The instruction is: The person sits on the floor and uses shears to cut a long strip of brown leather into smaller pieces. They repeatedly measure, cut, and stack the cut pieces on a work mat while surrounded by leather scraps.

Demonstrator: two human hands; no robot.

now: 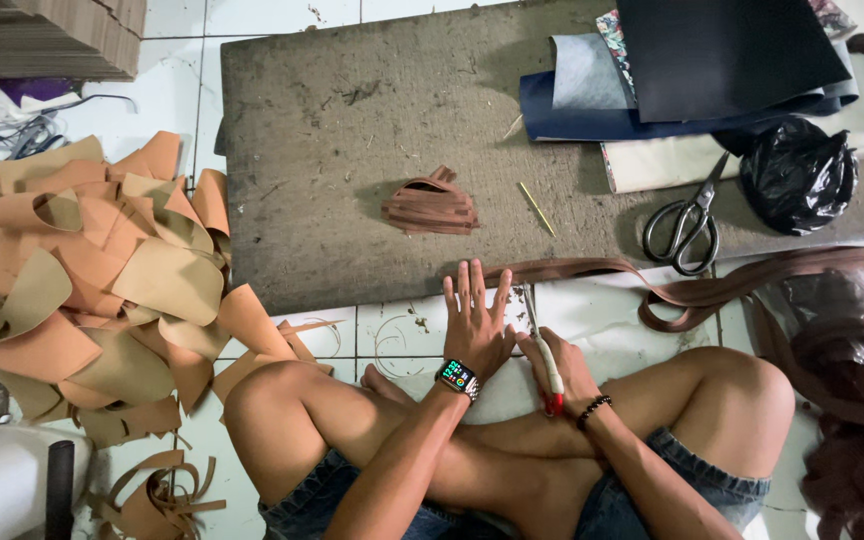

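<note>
Crossed bare knees frame the right hand [564,362], fist closed around a white-handled knife [544,352]. At its 9 o'clock the left hand [474,318] lies flat, 5 fingers spread, pinning a long, thin brown leather strip [592,268] running toward 3 o'clock along the grey mat [352,150] edge.

Left hand [476,322] lies flat, fingers [470,285] spread; right hand [557,362] is fisted.

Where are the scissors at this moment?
In the head view, the scissors lie on the right part of the grey mat, beside the black plastic bag and just above the long brown strip; neither hand touches them.
</note>
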